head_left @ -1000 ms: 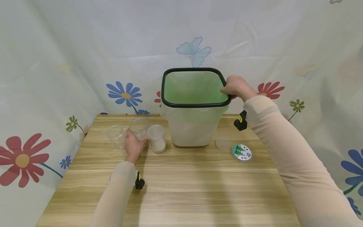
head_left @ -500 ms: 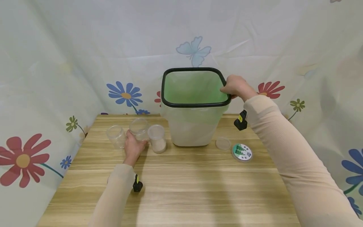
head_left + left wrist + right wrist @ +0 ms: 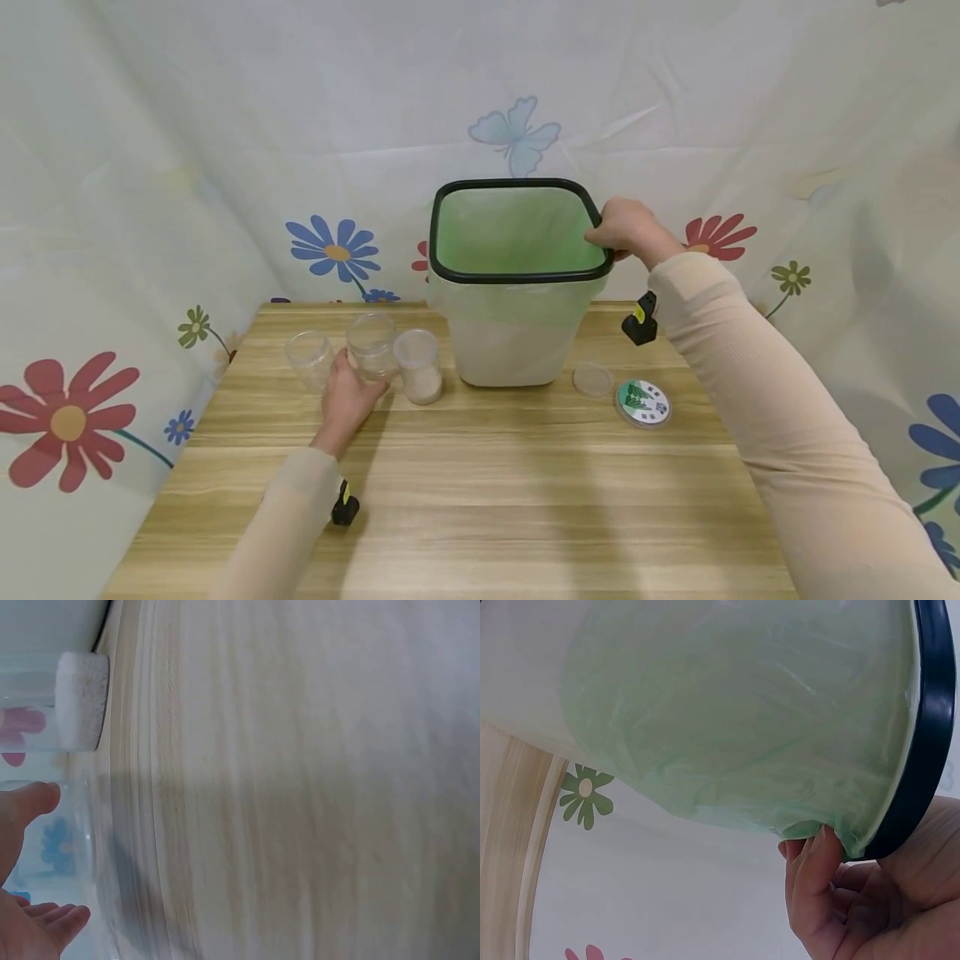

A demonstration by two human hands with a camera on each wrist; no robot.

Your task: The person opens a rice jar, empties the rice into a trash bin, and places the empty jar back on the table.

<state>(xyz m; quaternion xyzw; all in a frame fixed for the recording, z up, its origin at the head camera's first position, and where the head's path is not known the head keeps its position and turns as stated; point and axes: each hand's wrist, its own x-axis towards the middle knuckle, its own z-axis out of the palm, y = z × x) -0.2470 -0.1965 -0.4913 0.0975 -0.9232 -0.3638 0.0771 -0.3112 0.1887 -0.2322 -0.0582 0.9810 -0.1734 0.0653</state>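
My left hand (image 3: 348, 404) is at the near side of a clear wide jar (image 3: 372, 329), thumb and fingers spread apart. In the left wrist view, the jar (image 3: 64, 851) shows behind the spread thumb and fingers (image 3: 71, 922). Just right of it stands a clear jar with a white layer at its bottom (image 3: 420, 371); another clear jar (image 3: 306, 354) is on the left. My right hand (image 3: 632, 227) grips the right corner of a whitish trash bin (image 3: 510, 342) lined with a green bag (image 3: 510, 237). In the right wrist view, its fingers pinch the bag (image 3: 802, 829) below the black rim (image 3: 930, 720).
A clear round lid (image 3: 592, 379) and a round white-and-green labelled disc (image 3: 643, 403) lie to the bin's right on the wooden table (image 3: 480, 500). A flowered cloth (image 3: 337, 100) hangs behind and along both sides.
My left hand has drawn back slightly toward me and to the left from the wide jar, which stays in place. The right hand keeps its grip on the bin's corner.
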